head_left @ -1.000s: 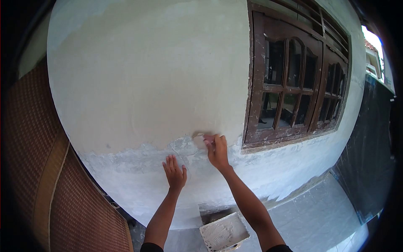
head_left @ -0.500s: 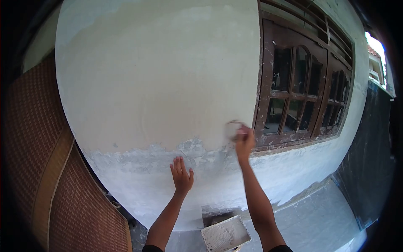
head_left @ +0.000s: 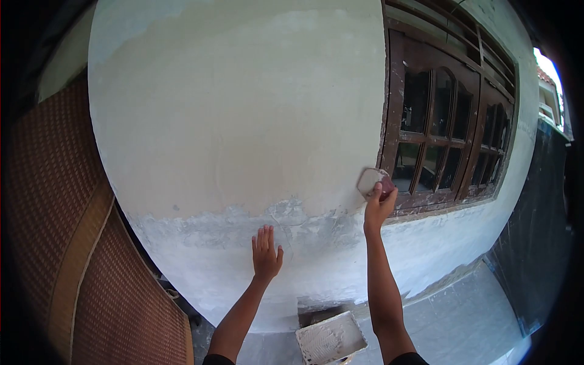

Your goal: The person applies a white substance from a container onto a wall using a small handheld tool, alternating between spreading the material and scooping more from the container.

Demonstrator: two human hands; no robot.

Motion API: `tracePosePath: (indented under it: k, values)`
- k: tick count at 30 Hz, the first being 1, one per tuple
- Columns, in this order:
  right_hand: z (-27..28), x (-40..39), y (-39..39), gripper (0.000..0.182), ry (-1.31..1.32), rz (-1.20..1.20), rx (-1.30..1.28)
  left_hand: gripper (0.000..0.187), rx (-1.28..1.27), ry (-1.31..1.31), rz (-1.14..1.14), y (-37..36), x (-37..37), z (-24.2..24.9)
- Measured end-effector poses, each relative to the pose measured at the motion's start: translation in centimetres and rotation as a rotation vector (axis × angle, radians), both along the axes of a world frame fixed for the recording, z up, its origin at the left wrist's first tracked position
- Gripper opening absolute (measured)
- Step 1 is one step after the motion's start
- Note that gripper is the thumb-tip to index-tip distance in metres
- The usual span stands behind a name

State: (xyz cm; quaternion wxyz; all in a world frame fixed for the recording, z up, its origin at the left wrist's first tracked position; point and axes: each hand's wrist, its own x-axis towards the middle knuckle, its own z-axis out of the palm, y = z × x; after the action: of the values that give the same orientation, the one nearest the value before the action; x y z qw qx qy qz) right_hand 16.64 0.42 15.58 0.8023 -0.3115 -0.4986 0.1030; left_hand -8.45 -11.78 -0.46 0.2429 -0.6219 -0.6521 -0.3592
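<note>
My right hand grips a small putty scraper with a flat pale blade, held against the wall right beside the brown window frame. My left hand lies flat, fingers together, on the grey lower band of the wall, below the rough edge where pale plaster meets grey. A white tray of plaster sits on the floor beneath my arms.
A brown wooden window with several glass panes fills the wall to the right. A woven brown mat or screen stands at the left. Grey floor tiles stretch along the wall's foot, with a dark sheet at far right.
My right hand has swept the scraper to the right and upward along the plaster edge, from the wall's middle to the window frame. My left hand stays flat on the wall.
</note>
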Motion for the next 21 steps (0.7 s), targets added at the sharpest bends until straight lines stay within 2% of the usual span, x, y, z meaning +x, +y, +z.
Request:
tracePosePath:
  k: [1, 2, 3, 5, 7, 8, 9, 10, 11, 13, 14, 15, 16, 18, 19, 21]
  values:
    - [0.8, 0.2, -1.2, 0.022, 0.058, 0.087, -0.005, 0.067, 0.028, -0.008, 0.009, 0.2, 0.3, -0.1]
    - [1.2, -1.4, -2.8, 0.021, -0.050, 0.180, 0.049, 0.068, 0.058, -0.014, 0.013, 0.6, 0.7, -0.1]
    - [-0.4, -3.2, -1.5, 0.019, -0.150, 0.404, -0.038, 0.068, 0.059, -0.011, 0.004, 1.0, 1.1, -0.2]
    - [-0.1, -5.4, -3.6, 0.018, -0.688, 0.140, 0.145, 0.067, 0.135, -0.094, 0.035, 1.5, 1.9, -0.4]
    - [-0.9, -5.1, -0.5, 0.016, -0.510, 0.105, 0.206, 0.068, 0.103, -0.084, 0.025, 1.3, 1.9, -0.4]
    - [-1.3, -3.8, 1.8, 0.017, -0.324, 0.081, 0.036, 0.069, 0.076, -0.075, 0.031, 1.1, 1.5, -0.3]
    - [-0.5, -1.9, 1.8, 0.017, -0.247, -0.083, 0.013, 0.069, 0.075, -0.074, 0.038, 0.9, 0.9, -0.1]
    - [-0.2, -0.2, 2.4, 0.023, -0.045, -0.113, 0.085, 0.069, 0.037, -0.054, 0.003, 0.5, 0.5, 0.1]
    - [0.0, 0.1, 1.8, 0.023, -0.048, -0.104, 0.082, 0.070, -0.001, -0.039, -0.033, 0.1, 0.2, 0.2]
    - [0.9, 0.8, 0.3, 0.022, 0.220, 0.076, 0.022, 0.070, 0.005, -0.046, -0.023, -0.2, 0.4, 0.3]
    - [-0.6, -0.1, 2.0, 0.021, 0.023, 0.002, 0.059, 0.070, 0.015, -0.046, -0.023, -0.1, 0.7, 0.5]
    - [1.5, -2.4, -2.7, 0.022, -0.039, 0.194, 0.126, 0.070, 0.015, -0.044, -0.027, 0.0, 1.1, 0.6]
    - [-1.0, -4.3, -0.6, 0.023, -0.202, 0.318, 0.090, 0.072, 0.034, -0.076, -0.013, 0.2, 1.6, 0.6]
    - [-1.1, -6.0, -2.2, 0.018, -0.717, 0.162, 0.183, 0.074, 0.052, -0.106, -0.005, 0.4, 2.3, 0.7]
    - [-1.5, -5.6, -1.3, 0.018, -0.714, 0.160, 0.179, 0.074, 0.050, -0.127, -0.016, 0.3, 2.3, 0.7]
    - [-1.4, -3.8, 1.1, 0.016, -0.411, 0.047, 0.067, 0.074, 0.053, -0.141, -0.019, -0.2, 1.8, 1.0]
